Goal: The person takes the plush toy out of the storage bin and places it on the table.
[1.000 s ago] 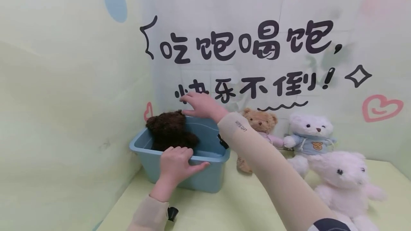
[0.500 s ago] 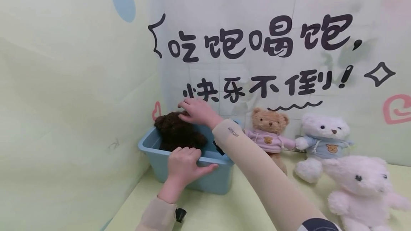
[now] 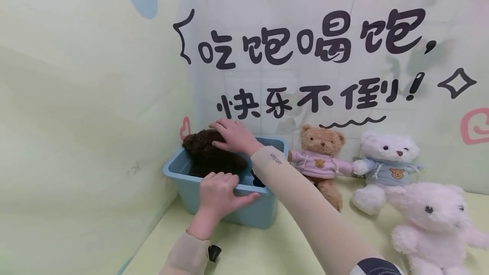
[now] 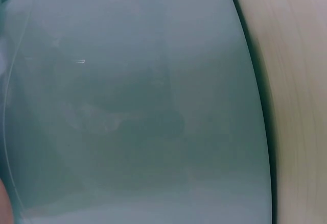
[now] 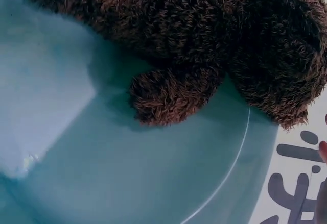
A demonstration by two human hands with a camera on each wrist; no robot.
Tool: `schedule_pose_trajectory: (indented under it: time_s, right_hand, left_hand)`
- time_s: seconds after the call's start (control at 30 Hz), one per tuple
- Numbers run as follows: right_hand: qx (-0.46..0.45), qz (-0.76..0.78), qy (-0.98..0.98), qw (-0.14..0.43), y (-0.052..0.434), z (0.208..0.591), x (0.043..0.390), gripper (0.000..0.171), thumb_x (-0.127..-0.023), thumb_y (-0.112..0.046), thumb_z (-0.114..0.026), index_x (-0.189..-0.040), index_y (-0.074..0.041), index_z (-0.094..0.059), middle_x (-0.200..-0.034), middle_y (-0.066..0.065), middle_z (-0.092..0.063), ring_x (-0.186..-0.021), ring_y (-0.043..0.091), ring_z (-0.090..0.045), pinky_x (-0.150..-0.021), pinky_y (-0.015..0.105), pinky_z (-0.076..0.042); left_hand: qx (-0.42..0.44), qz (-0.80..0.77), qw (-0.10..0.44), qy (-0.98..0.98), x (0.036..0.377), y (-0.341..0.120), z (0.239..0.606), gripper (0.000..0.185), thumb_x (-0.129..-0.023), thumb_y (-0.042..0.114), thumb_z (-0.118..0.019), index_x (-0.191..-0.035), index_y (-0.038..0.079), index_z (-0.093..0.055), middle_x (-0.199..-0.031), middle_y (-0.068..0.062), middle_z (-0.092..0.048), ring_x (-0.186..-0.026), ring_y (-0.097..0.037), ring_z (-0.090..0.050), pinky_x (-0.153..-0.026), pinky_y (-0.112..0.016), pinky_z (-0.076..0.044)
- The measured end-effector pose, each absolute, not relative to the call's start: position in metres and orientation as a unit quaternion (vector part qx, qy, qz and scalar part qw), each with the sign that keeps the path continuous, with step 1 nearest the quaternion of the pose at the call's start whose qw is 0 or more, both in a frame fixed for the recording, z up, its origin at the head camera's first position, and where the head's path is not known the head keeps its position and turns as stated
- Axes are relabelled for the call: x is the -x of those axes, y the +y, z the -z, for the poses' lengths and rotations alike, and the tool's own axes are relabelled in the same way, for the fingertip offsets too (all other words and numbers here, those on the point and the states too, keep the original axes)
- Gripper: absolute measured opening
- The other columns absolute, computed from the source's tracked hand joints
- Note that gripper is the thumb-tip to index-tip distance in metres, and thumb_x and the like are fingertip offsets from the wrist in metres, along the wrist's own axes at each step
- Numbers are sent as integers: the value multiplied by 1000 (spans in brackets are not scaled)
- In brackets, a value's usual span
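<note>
Wall (image 3: 95, 96): "吃饱喝饱, 快乐不倒!" | sleeve (image 3: 282, 169): maybe "Let's Slim"

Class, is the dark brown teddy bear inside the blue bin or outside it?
Inside: the dark brown teddy bear sits within the blue bin walls, head above the rim.

Brown bear's (image 3: 208, 152) body behind bin wall (image 3: 244, 213)
</note>
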State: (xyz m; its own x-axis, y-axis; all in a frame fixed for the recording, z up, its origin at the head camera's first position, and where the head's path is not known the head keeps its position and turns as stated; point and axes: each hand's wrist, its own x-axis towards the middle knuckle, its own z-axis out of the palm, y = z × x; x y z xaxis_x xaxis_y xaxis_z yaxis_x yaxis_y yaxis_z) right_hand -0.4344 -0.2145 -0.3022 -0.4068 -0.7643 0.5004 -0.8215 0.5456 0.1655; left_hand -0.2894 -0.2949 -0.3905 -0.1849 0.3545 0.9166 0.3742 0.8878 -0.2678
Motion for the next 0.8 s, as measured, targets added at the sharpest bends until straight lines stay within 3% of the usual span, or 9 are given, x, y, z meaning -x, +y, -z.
schedule_pose_trajectory:
  time_s: [0.13,0.27,0.57,0.8]
  right_hand:
    - [-475,-59,-853,206,-214,306,435,78,-87,-60,-60,-151,-25,-31,-153,4,-33,-136,21,-35,-106,48,-30]
    - [-482,-62,-858,165,-212,309,435,92,-79,-65,-66,-154,-31,-23,-159,2,-23,-140,24,-30,-108,53,-25]
    - [-485,-82,-861,127,-209,309,434,98,-75,-57,-76,-154,-32,-23,-155,-3,-32,-137,20,-35,-107,52,-27]
    - [-493,-75,-858,123,-209,310,435,97,-74,-59,-75,-153,-35,-25,-152,-3,-37,-132,19,-40,-104,50,-32]
  left_hand:
    - [234,2,593,-770,288,-295,389,72,-83,81,-34,-49,16,-32,-44,3,-31,-38,-13,-27,-42,-24,-19]
    - [235,1,595,-768,287,-295,388,72,-84,80,-34,-49,17,-33,-44,3,-32,-38,-13,-30,-42,-24,-20]
    - [244,8,600,-762,287,-293,385,71,-84,79,-35,-50,17,-32,-44,4,-32,-37,-12,-29,-41,-24,-20]
    - [238,6,595,-768,287,-294,388,72,-83,80,-34,-50,17,-31,-44,4,-31,-37,-12,-28,-42,-24,-19]
